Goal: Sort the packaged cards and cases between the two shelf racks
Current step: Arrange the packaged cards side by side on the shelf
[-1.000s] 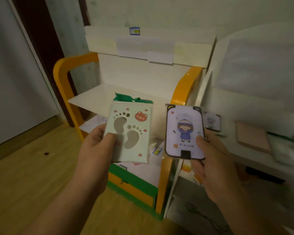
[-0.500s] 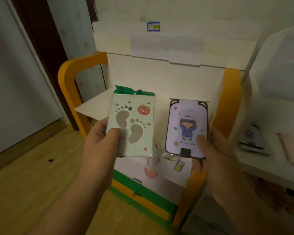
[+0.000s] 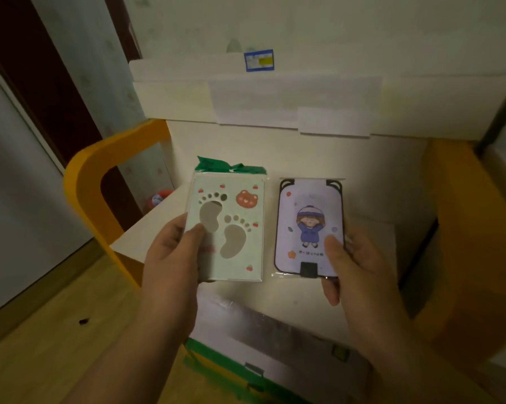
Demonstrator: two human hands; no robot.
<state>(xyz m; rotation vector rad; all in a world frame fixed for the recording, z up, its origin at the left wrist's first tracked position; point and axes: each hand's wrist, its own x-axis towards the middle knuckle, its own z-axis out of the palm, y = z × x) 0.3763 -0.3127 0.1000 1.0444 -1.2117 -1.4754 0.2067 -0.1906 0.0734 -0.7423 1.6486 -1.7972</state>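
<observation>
**Both packs now square over the orange rack**

The view has swung left: the orange rack (image 3: 106,182) now fills it, its white shelf (image 3: 371,237) behind both packs. Left hand (image 3: 170,258) grips the footprint card pack (image 3: 228,228); right hand (image 3: 359,266) pinches the purple case (image 3: 308,228) beside it. Best lay each flat, apart. Wooden floor left of the rack.

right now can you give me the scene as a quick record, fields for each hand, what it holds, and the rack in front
left hand: left hand grips the footprint card pack by its lower left edge, thumb on the front
right hand: right hand grips the purple cartoon-girl case by its lower right edge, thumb on the front
items: both sealed in clear wrap, upright, side by side, facing the camera
rack: orange-framed shelf rack with a white shelf, behind and below both items
placed yet: neither item
</observation>
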